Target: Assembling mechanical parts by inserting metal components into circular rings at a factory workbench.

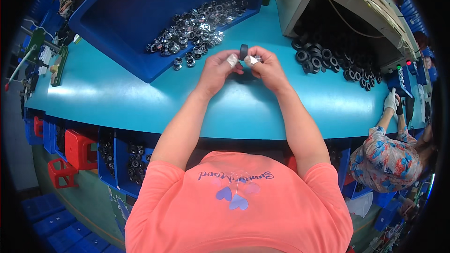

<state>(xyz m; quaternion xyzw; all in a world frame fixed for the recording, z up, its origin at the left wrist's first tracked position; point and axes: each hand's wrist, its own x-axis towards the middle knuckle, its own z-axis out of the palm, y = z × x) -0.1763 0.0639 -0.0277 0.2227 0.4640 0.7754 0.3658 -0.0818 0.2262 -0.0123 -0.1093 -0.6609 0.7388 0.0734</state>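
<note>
A small black rubber tire point(243, 52) stands on edge between my two hands, above the table. My left hand point(216, 72) is closed, its thumb and fingers pinching the tire's left side. From the right, my right hand point(272, 71) is closed on the same tire. A small shiny piece point(258, 58) shows among the right hand's fingers, too covered to make out fully. White tape wraps both thumbs. Just beyond my left hand, a heap of chrome wheel hubs point(206, 27) spills from a tilted blue bin point(122, 28) onto the table.
On the turquoise table point(140, 107), black tires point(323, 58) lie heaped before a pale box-shaped housing point(294, 4). A co-worker's gloved hand point(390, 100) is at the far right. Green metal fixtures point(60, 65) stand at the left. Red stools point(79, 149) and blue bins of wheels point(121, 159) sit below the edge.
</note>
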